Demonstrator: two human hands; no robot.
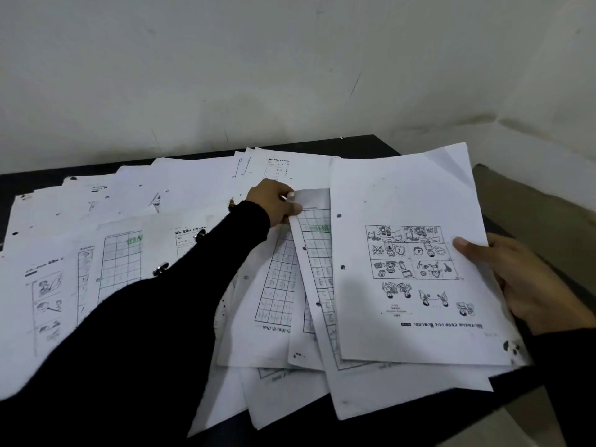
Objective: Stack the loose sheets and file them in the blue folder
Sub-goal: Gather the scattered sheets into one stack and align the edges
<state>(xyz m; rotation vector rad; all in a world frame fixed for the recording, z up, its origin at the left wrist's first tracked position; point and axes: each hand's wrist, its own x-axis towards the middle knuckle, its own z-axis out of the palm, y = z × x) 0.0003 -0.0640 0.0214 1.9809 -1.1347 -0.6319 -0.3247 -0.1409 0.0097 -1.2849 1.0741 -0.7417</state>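
Observation:
Several loose white worksheets [106, 221] lie spread over a dark table [367, 145]. My right hand [516, 279] grips a small stack of sheets at its right edge, thumb on the top sheet with cartoon panels [409, 253]. My left hand [277, 201], in a black sleeve, reaches across the table and pinches the top corner of a grid sheet [314, 246] that lies partly under the held stack. Another grid sheet [277, 285] sits beside it on the left. No blue folder is in view.
A pale wall rises just behind the table. The table's right edge and front right corner [522, 379] border a greyish floor [541, 208]. Sheets overhang the table's front edge near the bottom centre.

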